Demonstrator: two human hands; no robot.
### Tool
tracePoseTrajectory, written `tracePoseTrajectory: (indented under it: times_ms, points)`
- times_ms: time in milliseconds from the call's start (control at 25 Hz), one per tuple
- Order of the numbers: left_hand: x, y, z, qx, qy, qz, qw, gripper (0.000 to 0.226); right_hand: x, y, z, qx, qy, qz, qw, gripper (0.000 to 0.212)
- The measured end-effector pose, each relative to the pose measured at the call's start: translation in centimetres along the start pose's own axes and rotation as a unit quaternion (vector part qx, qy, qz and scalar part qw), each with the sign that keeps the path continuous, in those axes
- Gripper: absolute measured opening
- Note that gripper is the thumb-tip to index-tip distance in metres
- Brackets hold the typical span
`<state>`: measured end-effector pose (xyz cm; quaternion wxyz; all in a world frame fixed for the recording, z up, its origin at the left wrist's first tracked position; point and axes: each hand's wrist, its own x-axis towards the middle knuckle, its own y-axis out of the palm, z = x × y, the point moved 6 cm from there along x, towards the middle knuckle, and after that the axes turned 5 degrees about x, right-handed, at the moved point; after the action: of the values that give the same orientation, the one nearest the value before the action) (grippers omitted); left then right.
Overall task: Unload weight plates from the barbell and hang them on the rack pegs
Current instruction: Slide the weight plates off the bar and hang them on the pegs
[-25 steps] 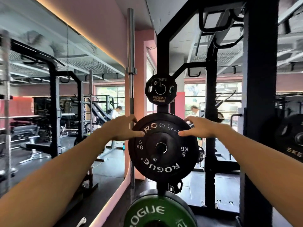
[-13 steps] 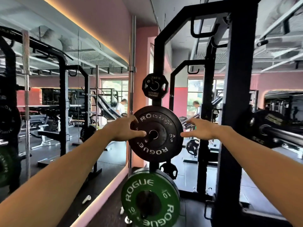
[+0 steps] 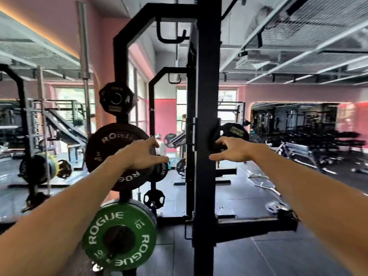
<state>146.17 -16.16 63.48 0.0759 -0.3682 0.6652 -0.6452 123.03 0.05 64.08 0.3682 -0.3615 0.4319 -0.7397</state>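
Observation:
A black 5 kg Rogue plate hangs on a peg of the rear rack post. My left hand hovers in front of its right edge with relaxed, spread fingers; whether it touches the plate I cannot tell. Right of the plate, my right hand is open and empty, spread in front of the black rack upright. Behind that upright a black plate shows at hand height. On the lower peg hangs a green 10 kg Rogue plate, and a small black plate sits on the upper peg.
A bare barbell stands upright against the pink wall beside a mirror at the left. A curl bar and a small plate lie on the dark floor to the right. Benches and dumbbell racks fill the far right.
My view has swung right. Both hands have left the sides of the 5 kg plate, which stays on its peg. My right hand has moved right, past the upright.

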Motion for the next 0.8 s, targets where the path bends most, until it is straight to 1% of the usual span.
tracePoseTrajectory:
  times_ms: [80,200,320,440,600,800]
  points:
    - [1.6,1.2,-3.9,-0.009,0.019,0.006,1.000,0.069,-1.1,-1.7,-4.0,-0.007,0.022,-0.005,1.000,0.090]
    - [4.3,3.4,-10.4,-0.027,0.030,0.007,0.999,0.075,-2.5,-4.9,-10.7,-0.012,0.046,-0.016,0.999,0.087]
    - [7.2,5.6,-16.5,-0.054,0.035,-0.005,0.998,0.065,-3.1,-8.0,-17.1,-0.014,0.057,-0.018,0.998,0.085]
    - [9.4,7.1,-20.4,-0.064,0.029,-0.012,0.997,0.059,-2.6,-9.6,-22.4,-0.027,0.063,-0.018,0.997,0.080]
    - [12.7,7.6,-22.8,-0.045,0.009,-0.027,0.999,0.055,0.1,-10.5,-27.6,-0.038,0.071,-0.022,0.996,0.073]
    - [18.6,8.4,-21.7,-0.011,-0.026,-0.063,0.998,0.056,6.2,-9.9,-30.1,-0.011,0.053,-0.042,0.998,0.072]
